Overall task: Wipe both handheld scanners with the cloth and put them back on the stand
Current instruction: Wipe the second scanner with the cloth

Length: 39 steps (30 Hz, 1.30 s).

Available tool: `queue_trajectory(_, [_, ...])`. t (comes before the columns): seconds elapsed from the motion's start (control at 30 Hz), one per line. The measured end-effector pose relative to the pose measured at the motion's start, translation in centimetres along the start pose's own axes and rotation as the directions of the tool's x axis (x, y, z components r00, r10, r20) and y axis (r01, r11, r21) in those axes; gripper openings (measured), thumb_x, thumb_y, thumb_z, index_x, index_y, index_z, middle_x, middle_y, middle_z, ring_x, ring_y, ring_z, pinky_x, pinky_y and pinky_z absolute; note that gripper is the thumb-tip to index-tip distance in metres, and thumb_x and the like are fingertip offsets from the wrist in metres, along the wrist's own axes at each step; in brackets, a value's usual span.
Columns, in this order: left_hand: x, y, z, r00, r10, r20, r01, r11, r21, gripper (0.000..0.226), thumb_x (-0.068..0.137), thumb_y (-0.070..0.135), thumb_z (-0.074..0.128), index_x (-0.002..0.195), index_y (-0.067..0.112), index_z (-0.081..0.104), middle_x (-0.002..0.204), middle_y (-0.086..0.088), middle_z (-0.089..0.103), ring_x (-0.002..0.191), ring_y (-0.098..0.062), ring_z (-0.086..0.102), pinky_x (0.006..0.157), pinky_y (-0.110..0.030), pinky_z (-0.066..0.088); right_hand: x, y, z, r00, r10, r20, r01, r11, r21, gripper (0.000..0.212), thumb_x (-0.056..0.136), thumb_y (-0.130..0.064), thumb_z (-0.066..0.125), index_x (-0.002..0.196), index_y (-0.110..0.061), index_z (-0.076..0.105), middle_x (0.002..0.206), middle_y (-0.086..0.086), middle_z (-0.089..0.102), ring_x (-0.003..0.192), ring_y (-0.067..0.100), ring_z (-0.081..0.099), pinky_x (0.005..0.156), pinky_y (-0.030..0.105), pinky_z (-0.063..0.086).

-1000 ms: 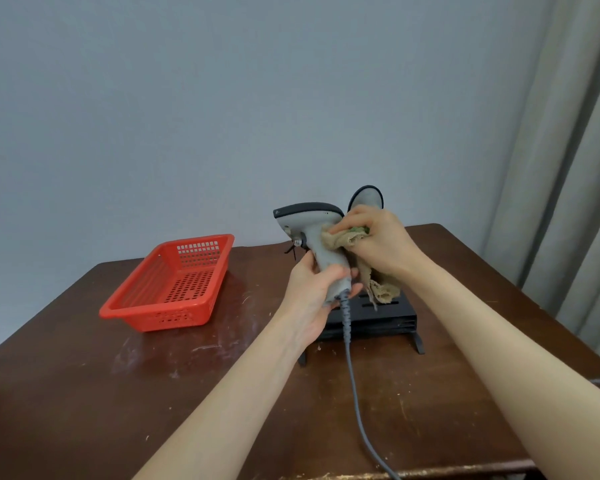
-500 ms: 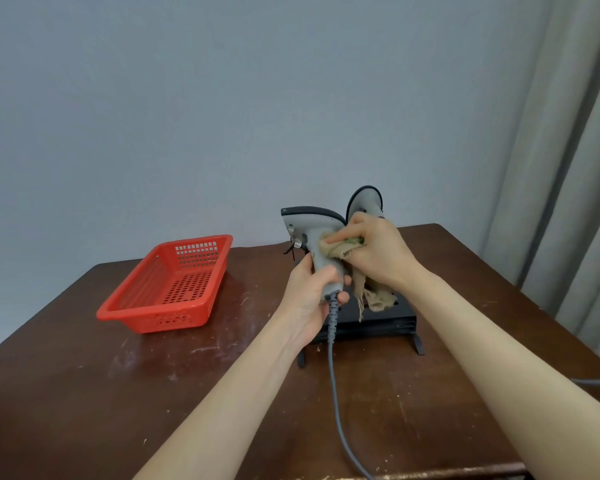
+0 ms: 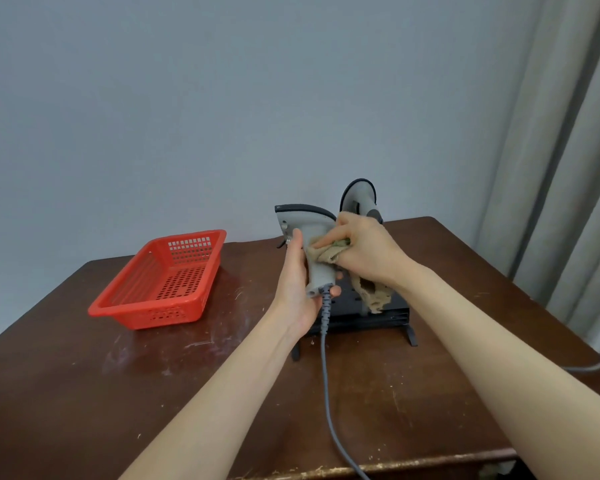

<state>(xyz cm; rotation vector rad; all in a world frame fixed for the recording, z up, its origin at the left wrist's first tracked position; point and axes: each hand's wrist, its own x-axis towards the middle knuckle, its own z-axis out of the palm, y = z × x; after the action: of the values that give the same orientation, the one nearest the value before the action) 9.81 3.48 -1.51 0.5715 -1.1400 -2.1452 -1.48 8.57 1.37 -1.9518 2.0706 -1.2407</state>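
**Scanner held up, cloth pressed on it**

The L hand (image 3: pixel 297 292) is wrapped round the handle of a grey scanner (image 3: pixel 305 226); the thumb lies up the handle's left side, and one fingertip peeks out by the handle's bottom end; the scanner stands upright in that grip, w/ its head sticking out above the hand. The R hand (image 3: pixel 368 251) is just right of the L hand's grip; its fingers are curled round a bunched tan cloth (image 3: pixel 326 252) and push it on the scanner's handle, right above the L hand's fingers; so both hands have hold of sth. A loose end of the cloth hangs down under the R hand.

A grey cord (image 3: pixel 326 393) comes out of the handle's bottom, right at the L hand's fingertip; it runs down to the near edge of the table. The black stand (image 3: pixel 347 322) sits on the table just behind and below both grips; the cloth's loose end hangs in front of it. The 2nd scanner (image 3: pixel 358 195) pokes up behind the R hand, head up; its lower part is hidden, so can't tell how it sits on the stand.

A red basket (image 3: pixel 163 282) is well left of the L hand, on the brown table (image 3: pixel 84 393); a grey curtain (image 3: pixel 568 168) hangs far right of the R hand.
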Motion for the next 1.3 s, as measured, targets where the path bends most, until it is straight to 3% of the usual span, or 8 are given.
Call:
queue_trajectory(0.1, [0.3, -0.2, -0.3, 1.0, 0.003, -0.03, -0.002, 1.0, 0.026, 0.057, 0.091, 0.062, 0.039, 0.106, 0.012, 0.063, 0.08, -0.006, 0.062, 0.06, -0.016, 0.052, 0.041, -0.024, 0.035, -0.3, -0.3, -0.3, 0.997, -0.005, 0.076, 0.004, 1.0, 0.009, 0.016, 0.081, -0.032, 0.07, 0.094, -0.025, 0.075, 0.077, -0.006, 0.046, 0.071, 0.013, 0.049, 0.07, 0.034, 0.044])
queue_trajectory(0.3, [-0.1, -0.1, 0.5, 1.0, -0.019, -0.013, 0.018, 0.999, -0.046, 0.061, 0.091, 0.062, 0.04, 0.121, 0.011, 0.057, 0.081, -0.006, 0.059, 0.056, -0.017, 0.051, 0.036, -0.02, 0.038, 1.6, 0.5, -0.1, 0.99, 0.089, -0.113, -0.096, 0.993, -0.065, 0.016, 0.088, -0.025, 0.063, 0.1, -0.031, 0.073, 0.074, -0.011, 0.042, 0.074, 0.012, 0.047, 0.067, 0.028, 0.036])
queue_trajectory(0.53, [-0.2, 0.0, 0.1, 0.999, 0.044, -0.023, -0.042, 0.997, 0.07, 0.062, 0.091, 0.066, 0.031, 0.103, 0.015, 0.065, 0.079, -0.004, 0.064, 0.058, -0.015, 0.053, 0.041, -0.024, 0.037, -0.5, -0.4, -0.7, 0.992, -0.038, 0.119, 0.032, 0.998, 0.054, 0.013, 0.078, -0.038, 0.072, 0.087, -0.029, 0.076, 0.076, -0.006, 0.047, 0.069, 0.011, 0.049, 0.067, 0.031, 0.043])
queue_trajectory(0.67, [-0.7, -0.1, 0.7, 1.0, 0.031, -0.001, -0.031, 0.997, 0.07, 0.064, 0.091, 0.066, 0.03, 0.109, 0.013, 0.062, 0.077, -0.005, 0.059, 0.058, -0.017, 0.051, 0.038, -0.022, 0.036, 0.7, 0.4, -0.6, 0.998, 0.033, -0.061, -0.04, 0.993, -0.112, 0.016, 0.084, -0.038, 0.066, 0.098, -0.034, 0.073, 0.078, -0.01, 0.047, 0.076, 0.011, 0.05, 0.066, 0.029, 0.037])
queue_trajectory(0.8, [-0.9, -0.1, 1.1, 0.999, 0.032, 0.018, -0.033, 0.997, 0.066, 0.063, 0.09, 0.066, 0.032, 0.106, 0.013, 0.062, 0.076, -0.005, 0.06, 0.059, -0.018, 0.051, 0.038, -0.022, 0.037, 1.8, 0.7, -0.3, 0.981, 0.091, -0.173, -0.107, 0.991, -0.085, 0.016, 0.087, -0.033, 0.064, 0.101, -0.034, 0.072, 0.088, -0.002, 0.052, 0.085, 0.019, 0.053, 0.072, 0.036, 0.046])
queue_trajectory(1.0, [-0.7, 0.0, 0.5, 0.997, 0.074, -0.006, -0.072, 0.985, 0.16, 0.067, 0.087, 0.071, 0.027, 0.099, 0.018, 0.066, 0.078, -0.004, 0.061, 0.061, -0.017, 0.053, 0.044, -0.026, 0.037, 0.5, 0.2, -0.2, 0.999, 0.01, -0.039, -0.01, 1.0, -0.003, 0.014, 0.084, -0.031, 0.064, 0.094, -0.032, 0.074, 0.076, -0.011, 0.046, 0.076, 0.012, 0.049, 0.071, 0.035, 0.045])
queue_trajectory(1.17, [-0.9, -0.1, 0.9, 0.998, 0.068, 0.014, -0.07, 0.985, 0.157, 0.069, 0.088, 0.071, 0.023, 0.1, 0.017, 0.065, 0.078, -0.007, 0.061, 0.059, -0.018, 0.053, 0.042, -0.024, 0.037, 1.8, -0.3, -0.4, 0.983, 0.063, -0.173, -0.081, 0.992, -0.098, 0.018, 0.087, -0.036, 0.06, 0.102, -0.035, 0.071, 0.079, -0.011, 0.043, 0.082, 0.014, 0.048, 0.068, 0.032, 0.039])
queue_trajectory(1.3, [-0.7, 0.0, 0.6, 0.996, 0.088, -0.007, -0.086, 0.98, 0.182, 0.071, 0.086, 0.073, 0.021, 0.098, 0.019, 0.066, 0.081, -0.008, 0.064, 0.064, -0.019, 0.057, 0.049, -0.028, 0.038, 0.8, -0.9, -0.3, 1.0, -0.013, -0.006, 0.013, 0.997, -0.076, 0.019, 0.084, -0.035, 0.061, 0.097, -0.03, 0.073, 0.09, -0.004, 0.05, 0.084, 0.013, 0.049, 0.072, 0.03, 0.039])
